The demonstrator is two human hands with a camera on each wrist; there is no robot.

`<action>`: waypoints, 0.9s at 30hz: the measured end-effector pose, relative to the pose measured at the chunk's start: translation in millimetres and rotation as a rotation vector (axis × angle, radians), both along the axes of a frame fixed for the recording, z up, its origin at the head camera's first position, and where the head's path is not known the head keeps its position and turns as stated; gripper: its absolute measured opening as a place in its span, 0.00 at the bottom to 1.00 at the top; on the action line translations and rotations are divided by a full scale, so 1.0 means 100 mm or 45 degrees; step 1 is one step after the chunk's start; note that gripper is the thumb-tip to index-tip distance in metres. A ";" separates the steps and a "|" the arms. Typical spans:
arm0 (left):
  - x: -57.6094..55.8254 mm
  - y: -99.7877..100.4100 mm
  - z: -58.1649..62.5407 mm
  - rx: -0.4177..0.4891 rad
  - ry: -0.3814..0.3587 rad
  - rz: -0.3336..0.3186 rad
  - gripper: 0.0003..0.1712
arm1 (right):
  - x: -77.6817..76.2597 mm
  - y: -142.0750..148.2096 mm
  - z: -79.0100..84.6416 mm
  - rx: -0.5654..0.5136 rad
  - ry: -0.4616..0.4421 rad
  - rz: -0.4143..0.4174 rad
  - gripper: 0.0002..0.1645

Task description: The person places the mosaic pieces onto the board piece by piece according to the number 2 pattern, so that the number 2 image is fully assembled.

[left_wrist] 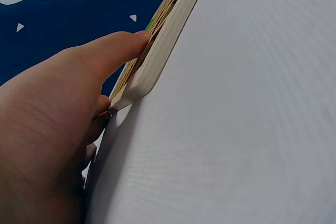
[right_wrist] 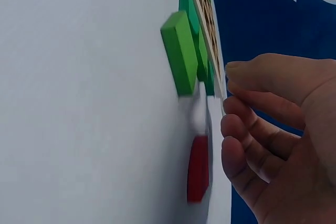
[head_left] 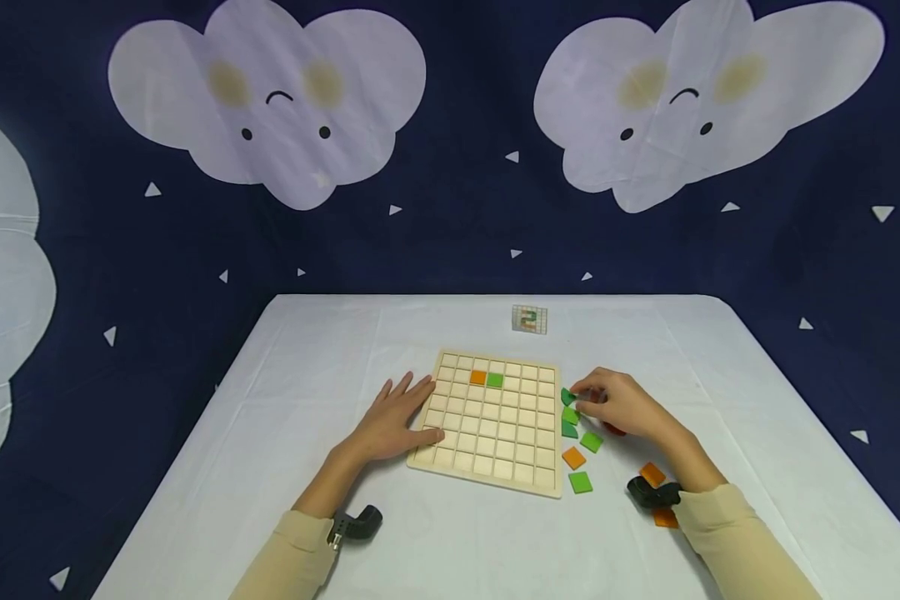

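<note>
A pale wooden grid board lies on the table with an orange square tile and a light green square tile side by side in one of its upper rows. My left hand rests on the board's left edge, fingers spread, thumb over the rim. Off the board's right side, my right hand has bent fingers, with the fingertips by a dark green piece and a light green tile. In the right wrist view no piece shows between thumb and fingers. A red piece lies below that hand.
Right of the board lie another dark green piece, green tiles and an orange tile. More orange tiles lie near the right wrist, partly hidden. A small card with a grid pattern lies behind the board.
</note>
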State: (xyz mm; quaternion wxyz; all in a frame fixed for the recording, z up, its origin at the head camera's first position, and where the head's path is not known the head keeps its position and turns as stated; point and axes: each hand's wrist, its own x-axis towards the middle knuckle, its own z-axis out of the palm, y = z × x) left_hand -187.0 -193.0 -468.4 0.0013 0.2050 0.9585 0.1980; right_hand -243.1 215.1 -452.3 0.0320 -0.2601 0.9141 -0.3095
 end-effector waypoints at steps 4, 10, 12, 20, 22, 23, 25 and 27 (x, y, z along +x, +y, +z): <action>-0.01 0.00 0.00 -0.008 -0.012 0.006 0.53 | 0.02 0.06 -0.01 -0.003 0.016 -0.013 0.14; -0.02 0.00 0.00 -0.010 -0.017 0.013 0.53 | 0.05 0.13 -0.04 -0.023 0.026 -0.010 0.12; -0.01 0.00 0.00 -0.009 -0.013 0.012 0.53 | 0.05 0.13 -0.05 -0.018 0.022 -0.019 0.12; -0.01 0.00 -0.01 -0.017 -0.010 0.014 0.53 | 0.02 0.08 -0.04 0.019 -0.021 -0.038 0.11; -0.01 0.00 -0.01 -0.015 -0.014 0.015 0.53 | 0.01 0.07 -0.03 0.031 -0.032 -0.035 0.11; -0.01 0.00 -0.01 -0.012 -0.011 0.013 0.53 | 0.01 0.06 -0.03 0.038 -0.036 -0.034 0.11; -0.01 0.00 -0.01 -0.020 -0.015 0.016 0.53 | 0.00 0.05 -0.03 0.047 -0.035 -0.035 0.12; -0.01 0.00 -0.01 -0.023 -0.023 0.021 0.53 | -0.03 0.04 -0.03 0.054 -0.026 -0.035 0.12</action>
